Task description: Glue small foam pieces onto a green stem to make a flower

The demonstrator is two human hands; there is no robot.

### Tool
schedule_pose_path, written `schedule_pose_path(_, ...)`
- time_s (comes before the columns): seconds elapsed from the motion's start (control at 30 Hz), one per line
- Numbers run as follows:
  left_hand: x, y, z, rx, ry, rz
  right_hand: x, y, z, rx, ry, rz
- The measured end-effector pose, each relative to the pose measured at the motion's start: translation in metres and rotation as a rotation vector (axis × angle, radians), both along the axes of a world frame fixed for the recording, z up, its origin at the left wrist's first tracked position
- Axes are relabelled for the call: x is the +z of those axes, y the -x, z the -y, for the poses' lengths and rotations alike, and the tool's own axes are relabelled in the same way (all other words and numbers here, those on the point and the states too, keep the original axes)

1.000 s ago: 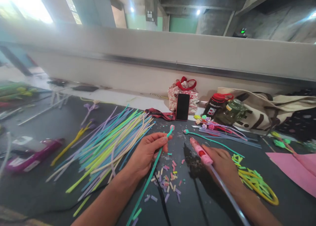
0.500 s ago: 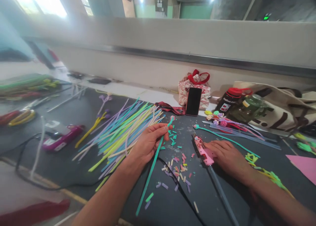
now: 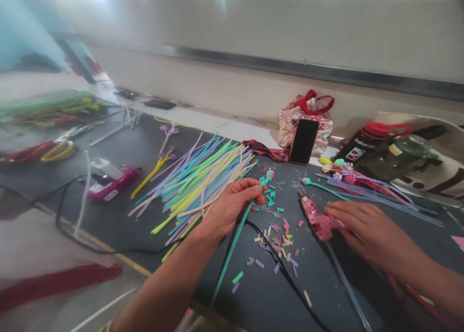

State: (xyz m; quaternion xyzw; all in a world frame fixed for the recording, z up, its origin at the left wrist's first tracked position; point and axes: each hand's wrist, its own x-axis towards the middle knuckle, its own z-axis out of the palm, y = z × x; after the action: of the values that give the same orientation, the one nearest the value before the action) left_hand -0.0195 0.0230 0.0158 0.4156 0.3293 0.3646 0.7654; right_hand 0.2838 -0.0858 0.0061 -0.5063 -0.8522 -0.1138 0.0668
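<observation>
My left hand (image 3: 237, 201) pinches a teal pipe cleaner (image 3: 235, 247) near its upper end, with the long stem slanting down toward me. A small pink and teal bud (image 3: 270, 174) tops it. On the dark table to the right lies a pink hot glue gun (image 3: 317, 218), its nozzle pointing away and a clear glue stick (image 3: 348, 286) coming out of its back. My right hand (image 3: 366, 225) is beside the gun's handle, fingers stretched out and palm down; whether the fingertips touch it I cannot tell. Another teal stem with a bud (image 3: 308, 181) lies beyond the gun.
Pastel pipe cleaners (image 3: 203, 187) are heaped on the left. Short cut pieces (image 3: 279, 240) and a black cord (image 3: 286, 274) lie in the middle. A purple glue gun (image 3: 114, 182) is farther left. A phone (image 3: 303, 141), floral bag (image 3: 290, 114) and dark bottle (image 3: 358, 141) stand behind.
The view has tilted down and turned, so everything on the table sits differently in it. My right hand has drawn slightly away from the pink glue gun. My left hand keeps the teal pipe cleaner.
</observation>
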Motion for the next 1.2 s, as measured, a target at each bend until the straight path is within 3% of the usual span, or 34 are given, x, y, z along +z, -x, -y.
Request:
schedule_pose_path(0.1, 0.003, 0.001, 0.003, -0.074, 0.044, 0.016, 0.017, 0.023, 0.009, -0.077, -0.053, -0.133)
schedule_pose_path(0.33, 0.004, -0.003, 0.009, -0.155, 0.045, 0.0, 0.057, 0.079, 0.025, -0.263, 0.213, -0.708)
schedule_pose_path(0.5, 0.002, -0.006, 0.011, -0.148, -0.021, -0.034, 0.077, 0.089, 0.023, -0.345, 0.133, -0.892)
schedule_pose_path(0.63, 0.002, -0.007, 0.011, -0.147, -0.046, -0.08, 0.06, 0.089, 0.012, -0.235, 0.209, -0.743)
schedule_pose_path(0.77, 0.004, -0.007, 0.011, -0.096, -0.09, -0.156, 0.038, 0.085, 0.008, -0.239, 0.236, -0.621)
schedule_pose_path(1.0, 0.008, -0.003, 0.014, -0.022, -0.183, -0.247, 0.039, 0.078, 0.02, -0.127, 0.211, -0.542)
schedule_pose_path(1.2, 0.012, -0.002, 0.019, -0.099, -0.233, -0.258, 0.027, 0.078, 0.015, -0.222, 0.34, -0.486)
